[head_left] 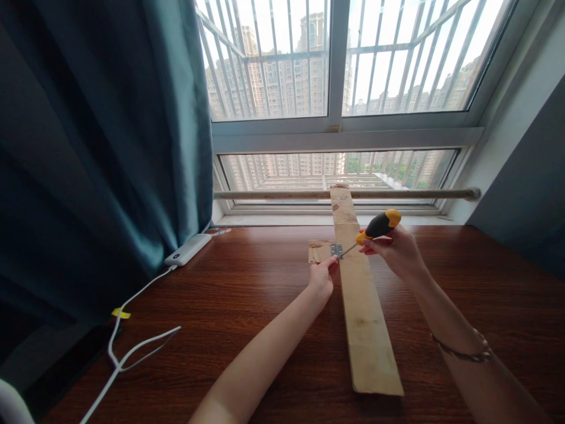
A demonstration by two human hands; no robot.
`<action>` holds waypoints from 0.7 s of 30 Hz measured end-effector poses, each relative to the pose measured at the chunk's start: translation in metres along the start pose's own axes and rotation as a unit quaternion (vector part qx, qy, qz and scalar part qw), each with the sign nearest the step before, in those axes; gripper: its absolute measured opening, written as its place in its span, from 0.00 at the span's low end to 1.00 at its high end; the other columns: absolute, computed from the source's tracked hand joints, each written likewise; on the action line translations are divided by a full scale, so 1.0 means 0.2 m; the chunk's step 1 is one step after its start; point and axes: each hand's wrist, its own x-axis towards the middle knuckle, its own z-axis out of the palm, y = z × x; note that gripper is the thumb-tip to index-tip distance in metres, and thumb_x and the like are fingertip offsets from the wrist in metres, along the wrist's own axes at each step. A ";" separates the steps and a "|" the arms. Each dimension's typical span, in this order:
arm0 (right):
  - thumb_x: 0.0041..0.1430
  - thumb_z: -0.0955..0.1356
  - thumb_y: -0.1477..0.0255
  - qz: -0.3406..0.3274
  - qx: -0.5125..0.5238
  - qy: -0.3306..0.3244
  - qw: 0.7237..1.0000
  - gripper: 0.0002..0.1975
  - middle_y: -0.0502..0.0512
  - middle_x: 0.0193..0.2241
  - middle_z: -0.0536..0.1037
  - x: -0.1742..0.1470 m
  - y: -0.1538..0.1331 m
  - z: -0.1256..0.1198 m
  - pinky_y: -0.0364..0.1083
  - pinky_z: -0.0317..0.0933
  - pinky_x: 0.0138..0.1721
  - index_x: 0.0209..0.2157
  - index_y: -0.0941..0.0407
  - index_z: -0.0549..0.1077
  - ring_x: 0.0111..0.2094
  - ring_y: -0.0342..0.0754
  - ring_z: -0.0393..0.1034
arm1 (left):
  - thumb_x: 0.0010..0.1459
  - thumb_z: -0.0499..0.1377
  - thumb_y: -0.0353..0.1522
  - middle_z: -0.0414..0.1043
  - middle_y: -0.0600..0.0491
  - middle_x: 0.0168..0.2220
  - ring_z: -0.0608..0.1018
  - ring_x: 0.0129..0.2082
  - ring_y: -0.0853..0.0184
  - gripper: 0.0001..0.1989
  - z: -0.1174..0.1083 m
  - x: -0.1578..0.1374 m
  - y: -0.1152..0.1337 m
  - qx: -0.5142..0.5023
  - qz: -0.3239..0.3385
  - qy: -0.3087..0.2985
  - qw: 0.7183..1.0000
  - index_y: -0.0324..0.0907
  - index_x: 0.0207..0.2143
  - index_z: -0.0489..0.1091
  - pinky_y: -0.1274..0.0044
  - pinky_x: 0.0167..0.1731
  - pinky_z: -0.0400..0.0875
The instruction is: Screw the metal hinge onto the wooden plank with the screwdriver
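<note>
My right hand (399,250) grips a screwdriver (380,227) with a black and yellow handle. Its thin shaft slants down to the left, and the tip meets a metal hinge (336,250). The fingers of my left hand (323,275) are pinched together at the hinge's lower edge, by the screwdriver tip; whatever they hold is too small to make out. The hinge lies across the left edge of a long wooden board (364,318) and a short wooden piece (318,251) beside it. Screws in the hinge cannot be told clearly.
Everything lies on a dark red-brown wooden tabletop (265,318). The board's far end reaches a horizontal rail (406,194) before the barred window. At left are a white power strip (188,249), a loose white cable (143,341) and a blue curtain (176,118).
</note>
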 end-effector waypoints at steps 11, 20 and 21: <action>0.44 0.71 0.51 -0.065 -0.212 0.139 0.965 0.22 0.54 0.16 0.76 -0.01 0.02 0.02 0.47 0.65 0.24 0.23 0.56 0.70 0.19 0.53 0.73 | 0.47 0.59 0.15 0.74 0.51 0.24 0.76 0.22 0.73 0.10 0.00 -0.02 0.02 0.010 -0.002 -0.002 1.000 0.36 0.25 0.68 0.82 0.29 0.72; 0.43 0.73 0.56 -0.113 -0.047 0.216 0.969 0.19 0.55 0.30 0.78 0.00 -0.09 -0.27 0.50 0.68 0.36 0.32 0.56 0.73 0.31 0.52 0.75 | 0.45 0.61 0.15 0.74 0.51 0.24 0.76 0.22 0.72 0.10 0.00 0.00 0.02 0.019 -0.006 -0.010 1.000 0.36 0.25 0.68 0.82 0.27 0.72; 0.45 0.73 0.56 -0.113 -0.015 0.219 0.969 0.19 0.54 0.30 0.77 0.01 -0.08 -0.32 0.50 0.69 0.35 0.33 0.55 0.72 0.28 0.50 0.75 | 0.45 0.61 0.15 0.74 0.51 0.24 0.76 0.22 0.72 0.10 0.00 0.00 0.02 0.019 -0.008 -0.008 1.000 0.36 0.25 0.68 0.81 0.27 0.72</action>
